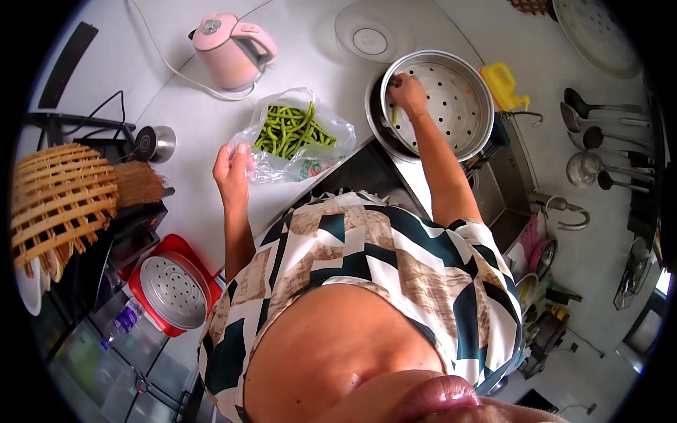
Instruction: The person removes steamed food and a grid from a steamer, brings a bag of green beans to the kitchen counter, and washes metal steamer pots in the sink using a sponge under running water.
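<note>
A clear plastic bag (334,149) lies spread on the counter, with a heap of green beans (289,132) showing in its mouth. The bag's left edge is pinched between the fingers of my left hand (233,165). To the right, a metal steamer pot (482,106) with a perforated bottom stands near the sink. My right hand (410,94) reaches inside it, close to the left wall, its fingers closed. A thin green bean (395,114) shows just below those fingers; its other end is hidden by the hand.
A pink electric kettle (229,60) and its cord stand behind the bag. A clear glass lid (370,41) lies left of the steamer, a yellow jug (502,86) right of it. The sink (502,187) is at the right, a wicker basket (63,194) at the left.
</note>
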A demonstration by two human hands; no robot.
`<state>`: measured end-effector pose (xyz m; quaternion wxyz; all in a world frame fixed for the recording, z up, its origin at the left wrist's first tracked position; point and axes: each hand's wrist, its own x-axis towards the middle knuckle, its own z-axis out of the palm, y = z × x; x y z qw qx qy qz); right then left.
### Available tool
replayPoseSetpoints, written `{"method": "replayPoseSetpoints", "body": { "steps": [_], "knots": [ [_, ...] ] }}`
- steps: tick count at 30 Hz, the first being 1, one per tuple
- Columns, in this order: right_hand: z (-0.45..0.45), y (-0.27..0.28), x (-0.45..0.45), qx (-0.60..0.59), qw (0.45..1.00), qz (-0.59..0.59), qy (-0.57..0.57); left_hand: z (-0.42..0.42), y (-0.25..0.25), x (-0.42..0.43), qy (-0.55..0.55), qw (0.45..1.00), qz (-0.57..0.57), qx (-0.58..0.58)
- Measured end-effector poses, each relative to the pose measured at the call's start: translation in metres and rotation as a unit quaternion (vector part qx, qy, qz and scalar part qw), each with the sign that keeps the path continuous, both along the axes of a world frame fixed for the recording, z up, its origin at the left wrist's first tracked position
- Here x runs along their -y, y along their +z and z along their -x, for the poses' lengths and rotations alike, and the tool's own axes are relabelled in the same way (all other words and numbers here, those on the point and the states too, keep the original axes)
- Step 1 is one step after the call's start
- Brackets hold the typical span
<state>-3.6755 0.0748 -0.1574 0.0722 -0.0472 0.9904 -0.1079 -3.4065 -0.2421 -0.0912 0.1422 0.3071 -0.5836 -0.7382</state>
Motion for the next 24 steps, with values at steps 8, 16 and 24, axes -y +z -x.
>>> {"method": "replayPoseSetpoints", "body": {
  "steps": [8, 16, 24],
  "knots": [
    [-0.023, -0.018, 0.003, -0.078, 0.988, -0.079, 0.106, 0.0, 0.009, 0.001, -0.01, 1.0, 0.012, -0.002],
    [-0.026, -0.022, -0.006, -0.005, 0.99, -0.103, 0.092, 0.007, 0.007, -0.001, -0.02, 1.0, 0.01, 0.01],
    [0.001, -0.009, -0.034, 0.076, 0.942, 0.321, -0.06, 0.017, 0.008, 0.001, -0.029, 1.0, 0.01, 0.006]
  ]
}}
